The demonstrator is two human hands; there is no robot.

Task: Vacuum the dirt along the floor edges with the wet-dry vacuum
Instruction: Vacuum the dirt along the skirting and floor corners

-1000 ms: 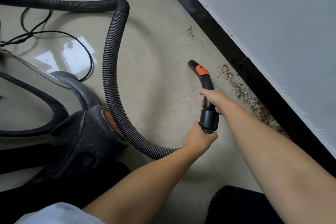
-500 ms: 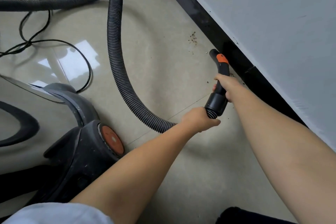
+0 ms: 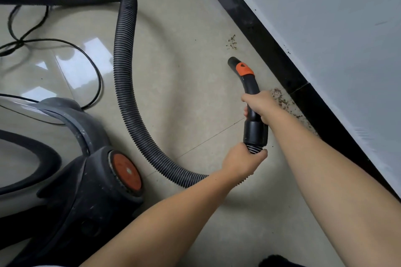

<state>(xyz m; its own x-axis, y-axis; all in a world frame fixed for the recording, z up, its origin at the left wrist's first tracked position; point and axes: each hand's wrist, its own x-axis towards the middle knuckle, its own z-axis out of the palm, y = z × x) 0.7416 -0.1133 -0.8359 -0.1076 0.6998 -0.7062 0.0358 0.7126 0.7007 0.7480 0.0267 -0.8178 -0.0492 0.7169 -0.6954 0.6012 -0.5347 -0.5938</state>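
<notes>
A: Item one, hands. Right hand (image 3: pixel 259 105): wrapped round the black nozzle handle (image 3: pixel 251 91), below its orange slider (image 3: pixel 244 69). Left hand (image 3: pixel 243 161): clamped on the ribbed hose (image 3: pixel 124 67) just where it meets the handle's cuff.

B: Item two, nozzle mouth?

A: Nozzle mouth (image 3: pixel 232 60): points to the far side, between two lots of dirt. Small dirt patch (image 3: pixel 232 41): just beyond the mouth. Long dirt streak (image 3: pixel 286 106): right of the right hand, against the black skirting (image 3: pixel 271 50), partly hidden by the forearm.

B: Item three, method?

A: Advice: tip the mouth low to the floor (image 3: pixel 184 93), steer it rightward until it runs beside the skirting, and draw slowly. The left hand should feed slack so the hose does not tug.

B: Item four, machine?

A: Vacuum body (image 3: pixel 91 184): near left. Power cord (image 3: pixel 71 45): looped at far left, well apart.
</notes>
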